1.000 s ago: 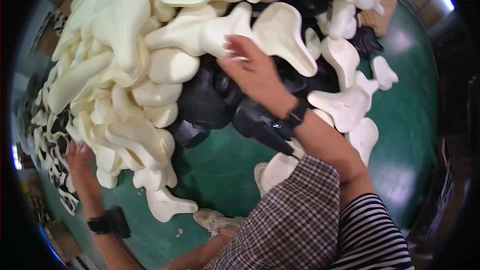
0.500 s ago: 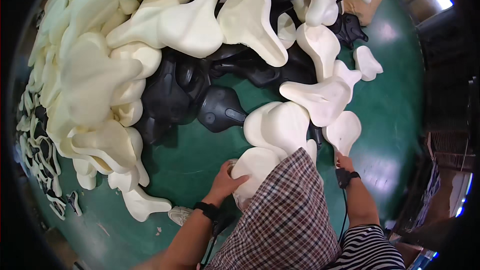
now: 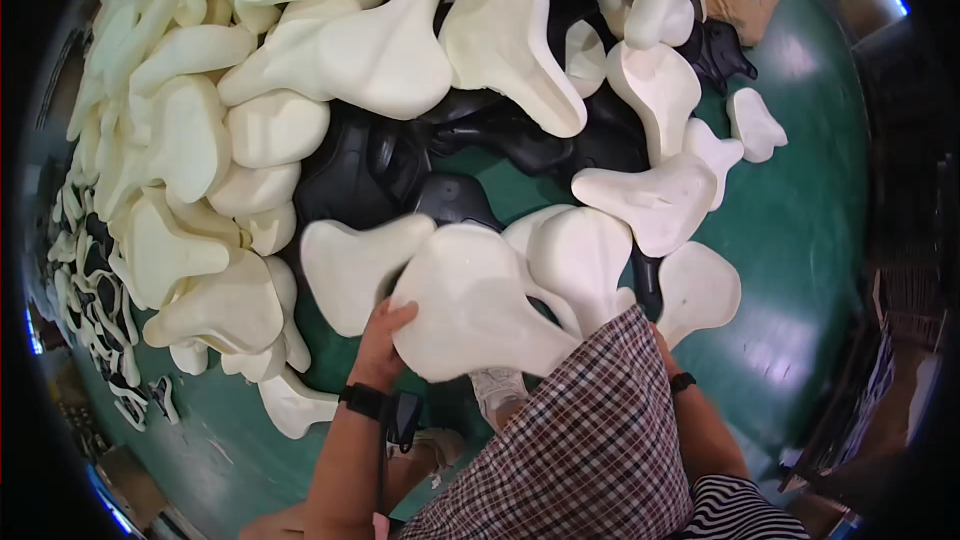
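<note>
My left hand (image 3: 383, 340) grips the near left edge of a broad white foam saddle pad (image 3: 470, 300), thumb on top, above the floor. Beside it, a second white saddle pad (image 3: 355, 265) overlaps the same spot; whether my fingers also hold it I cannot tell. My right hand (image 3: 663, 350) is at the narrow end of another white saddle pad (image 3: 702, 285), its fingers mostly hidden behind the plaid cloth (image 3: 570, 420) on my lap. More white pads (image 3: 580, 255) lie just ahead of my knees.
A high heap of white saddle pads (image 3: 185, 140) rises at the left and far side. Black saddle shells (image 3: 345, 165) lie among them on the green floor (image 3: 800, 220). Brown sacking (image 3: 750, 0) is at the far right. My shoe (image 3: 497, 390) shows below the held pad.
My left hand has raised the pad and moved left. Another pad now shows beside it. A blurred pad over the left heap is gone from there. The right-hand pad has come slightly nearer.
</note>
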Motion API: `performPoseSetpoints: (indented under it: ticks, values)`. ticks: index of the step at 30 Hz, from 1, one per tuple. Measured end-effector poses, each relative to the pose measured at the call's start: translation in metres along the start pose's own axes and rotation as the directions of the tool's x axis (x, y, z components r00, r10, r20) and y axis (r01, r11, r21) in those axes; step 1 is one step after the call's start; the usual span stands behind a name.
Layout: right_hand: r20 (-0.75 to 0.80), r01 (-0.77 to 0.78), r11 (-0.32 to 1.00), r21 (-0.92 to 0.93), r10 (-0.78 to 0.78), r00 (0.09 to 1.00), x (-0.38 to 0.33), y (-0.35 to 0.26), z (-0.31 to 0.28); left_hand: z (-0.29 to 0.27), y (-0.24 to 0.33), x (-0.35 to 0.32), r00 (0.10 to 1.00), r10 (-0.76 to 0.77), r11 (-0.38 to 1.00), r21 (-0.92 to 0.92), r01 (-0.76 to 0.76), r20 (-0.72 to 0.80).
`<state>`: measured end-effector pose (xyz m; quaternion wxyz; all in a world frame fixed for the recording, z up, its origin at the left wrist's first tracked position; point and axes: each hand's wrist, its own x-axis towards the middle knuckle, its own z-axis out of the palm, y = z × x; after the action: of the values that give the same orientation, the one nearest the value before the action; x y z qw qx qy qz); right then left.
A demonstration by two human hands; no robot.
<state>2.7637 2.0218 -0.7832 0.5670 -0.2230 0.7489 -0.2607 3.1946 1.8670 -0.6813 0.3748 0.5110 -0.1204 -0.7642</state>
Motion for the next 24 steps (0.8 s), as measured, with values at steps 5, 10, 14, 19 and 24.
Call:
performPoseSetpoints:
  ticks: [5, 10, 14, 19, 24]
  values:
    - [0.107, 0.300, 0.954, 0.010, -0.300, 0.948, 0.065, 0.016, 0.032, 0.010, -0.005, 0.041, 1.000, -0.025, 0.967, -0.255, 0.020, -0.015]
    - [0.178, -0.015, 1.000, -0.012, 0.017, 0.984, 0.070, -0.109, 0.082, 0.029, -0.043, 0.085, 0.993, -0.041, 0.905, -0.416, 0.084, 0.112]
    - [0.185, -0.156, 0.980, 0.127, 0.132, 0.974, 0.063, -0.137, 0.116, 0.039, -0.057, 0.075, 0.998, -0.005, 0.969, -0.247, 0.021, 0.065]
    - [0.448, 0.253, 0.947, 0.200, -0.318, 0.835, 0.010, -0.171, 0.160, 0.000, -0.028, 0.002, 0.995, 0.091, 0.935, -0.348, -0.075, 0.030]
    - [0.594, 0.580, 0.661, 0.476, -0.728, 0.342, -0.050, -0.338, 0.275, -0.068, 0.180, -0.121, 0.792, 0.609, 0.793, -0.014, -0.609, 0.044]
